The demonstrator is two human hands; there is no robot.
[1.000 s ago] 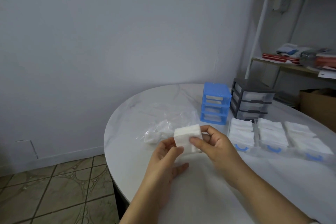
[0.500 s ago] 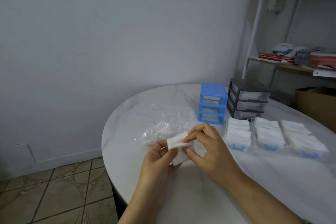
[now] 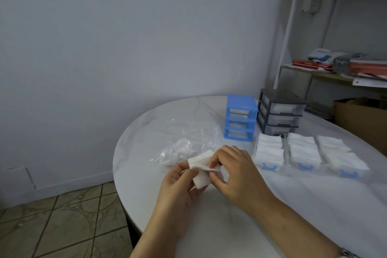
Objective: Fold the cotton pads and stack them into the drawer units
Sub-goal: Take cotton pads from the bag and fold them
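Operator: two bare forearms, no sleeves visible.
Left hand (image 3: 178, 184) and right hand (image 3: 236, 172) ungloved; a metallic band sits at the right wrist, beside the frame's lower edge.

Soft, even, rather dim light with a cool bluish cast fills the frame, casting no hard shadows. The wall (image 3: 125, 37) darkens toward the upper left. The table (image 3: 303, 205) shows a faint pale sheen at lower right. Edges bow outward (wide-angle lens), and the shelf (image 3: 345, 69) at upper right looks smeared and soft.
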